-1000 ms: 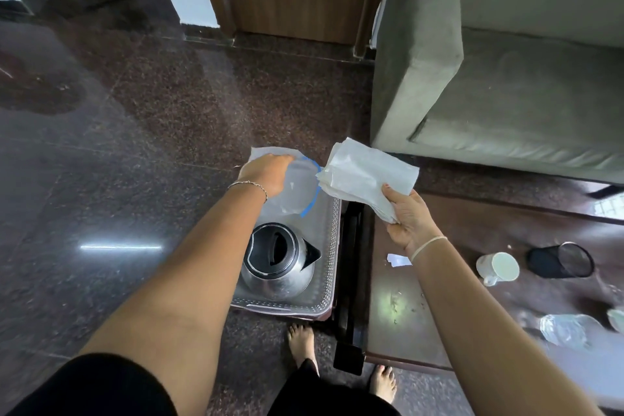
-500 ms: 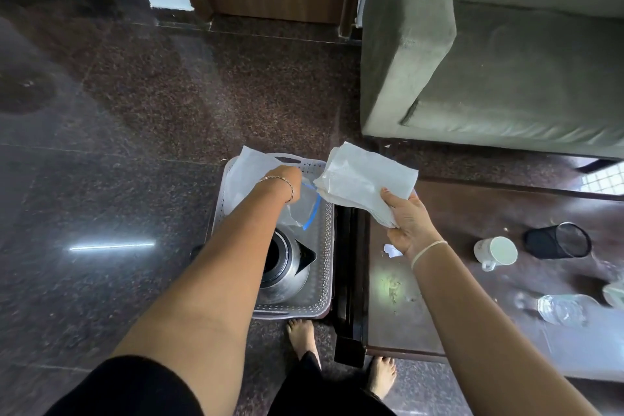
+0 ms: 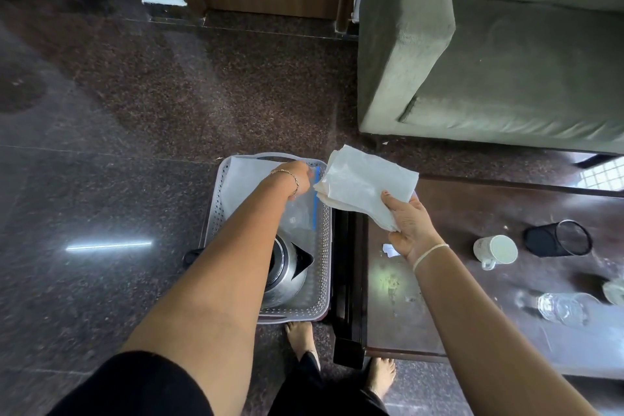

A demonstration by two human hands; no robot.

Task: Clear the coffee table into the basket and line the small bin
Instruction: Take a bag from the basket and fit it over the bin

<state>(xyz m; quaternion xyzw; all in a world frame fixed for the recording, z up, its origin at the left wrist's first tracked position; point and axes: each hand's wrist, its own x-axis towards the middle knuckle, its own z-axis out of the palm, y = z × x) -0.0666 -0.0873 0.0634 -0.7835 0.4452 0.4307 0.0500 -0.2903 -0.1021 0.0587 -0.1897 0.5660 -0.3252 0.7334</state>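
A grey perforated basket (image 3: 323, 257) stands on the floor left of the coffee table (image 3: 472, 213). Inside it sit a steel kettle (image 3: 287, 272) and a clear plastic bag with a blue strip (image 3: 304, 213). My left hand (image 3: 297, 176) reaches into the basket's far end and grips that bag. My right hand (image 3: 405, 216) holds a folded stack of white paper napkins (image 3: 364, 184) above the gap between basket and table. On the table lie a white mug (image 3: 496, 251), a small black mesh bin on its side (image 3: 560, 238) and a toppled glass (image 3: 564, 307).
A grey-green sofa (image 3: 489, 61) stands behind the table. A white paper scrap (image 3: 389, 249) and crumbs lie on the tabletop. My bare feet (image 3: 300, 338) stand by the table's corner. Dark polished floor stretches to the left.
My left hand has lowered the plastic bag into the far end of the basket. The right hand keeps holding the napkins in about the same place.
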